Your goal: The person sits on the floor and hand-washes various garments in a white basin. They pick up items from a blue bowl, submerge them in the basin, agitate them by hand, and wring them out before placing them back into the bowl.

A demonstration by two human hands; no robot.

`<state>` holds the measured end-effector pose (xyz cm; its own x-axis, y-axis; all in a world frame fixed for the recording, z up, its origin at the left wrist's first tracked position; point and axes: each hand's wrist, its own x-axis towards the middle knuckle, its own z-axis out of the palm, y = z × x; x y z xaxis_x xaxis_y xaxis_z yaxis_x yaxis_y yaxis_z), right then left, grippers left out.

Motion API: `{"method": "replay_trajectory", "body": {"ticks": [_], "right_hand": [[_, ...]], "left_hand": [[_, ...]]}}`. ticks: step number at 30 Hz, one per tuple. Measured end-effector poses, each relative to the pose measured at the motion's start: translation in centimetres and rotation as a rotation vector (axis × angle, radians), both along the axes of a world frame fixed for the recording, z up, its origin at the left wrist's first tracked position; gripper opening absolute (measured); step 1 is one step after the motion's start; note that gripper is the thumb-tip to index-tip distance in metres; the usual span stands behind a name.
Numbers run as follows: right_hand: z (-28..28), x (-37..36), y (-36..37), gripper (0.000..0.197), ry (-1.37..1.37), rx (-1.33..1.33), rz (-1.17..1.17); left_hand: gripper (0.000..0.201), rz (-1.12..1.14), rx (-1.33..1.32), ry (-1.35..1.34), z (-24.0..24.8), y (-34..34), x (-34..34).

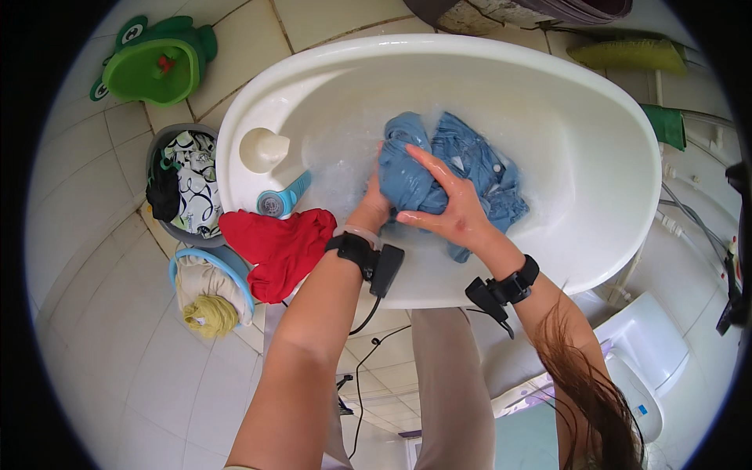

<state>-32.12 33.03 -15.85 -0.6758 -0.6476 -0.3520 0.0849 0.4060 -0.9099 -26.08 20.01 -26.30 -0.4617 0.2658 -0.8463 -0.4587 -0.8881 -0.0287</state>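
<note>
A wet blue denim garment (478, 168) with buttons lies bunched in a white tub (580, 157) with some soapy water. My left hand (377, 200) grips the left end of the bunch; most of its fingers are hidden behind the cloth. My right hand (454, 205) is open, thumb and fingers spread apart, its fingers resting against the bunched cloth. Near my left wrist, a red garment (282, 251) hangs over the tub's rim. A turquoise-handled thing with a round grey face (284, 197) lies at the tub's left edge.
Left of the tub stand a grey basin (182, 233) with patterned and black cloth and a blue basin (244, 286) with beige and yellow cloth. A green frog-shaped potty (153, 70) sits beyond. A dark bucket (501, 14) and a yellow-green broom (627, 55) are behind the tub.
</note>
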Motion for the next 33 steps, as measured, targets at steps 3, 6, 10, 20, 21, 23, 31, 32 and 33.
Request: {"method": "replay_trajectory", "body": {"ticks": [3, 6, 10, 20, 21, 23, 31, 32, 33], "right_hand": [[-0.6, -0.2, -0.1, 0.085, 0.167, 0.055, -0.038], [-3.0, -1.9, 1.9, 0.086, 0.33, 0.19, -0.046], [-5.2, -4.4, 5.4, 0.092, 0.484, 0.663, 0.131], [-13.0, -0.9, 6.2, 0.089, 0.605, 1.256, 0.454], [-12.7, -1.4, 5.5, 0.09, 0.585, 1.242, 0.455], [-11.8, -1.8, 4.1, 0.092, 0.538, 1.211, 0.466], [-10.0, -4.8, 5.8, 0.086, -0.034, 1.046, -0.073], [-9.7, -4.3, 5.5, 0.083, -0.128, 1.101, -0.057], [-9.6, -3.3, 5.6, 0.076, -0.152, 1.094, -0.003]], "left_hand": [[0.062, -0.187, -0.332, 0.44, 1.6, 2.2, 0.9], [0.067, -0.268, -0.549, 0.193, 0.6, 1.9, 0.8], [0.063, -0.847, -1.011, 0.12, 3.5, -1.6, 0.8], [0.06, -1.656, -1.629, 0.23, -2.6, 5.6, 3.0], [0.058, -1.671, -1.53, 0.193, -3.3, 5.5, 2.6], [0.049, -1.769, -1.399, 0.204, -5.5, 4.3, 2.1], [0.075, -1.756, -1.218, 0.309, 1.8, 2.9, 0.9], [0.08, -1.721, -1.181, 0.304, 2.8, 2.9, 1.2], [0.083, -1.678, -1.137, 0.326, 3.1, 2.8, 2.0]]}}
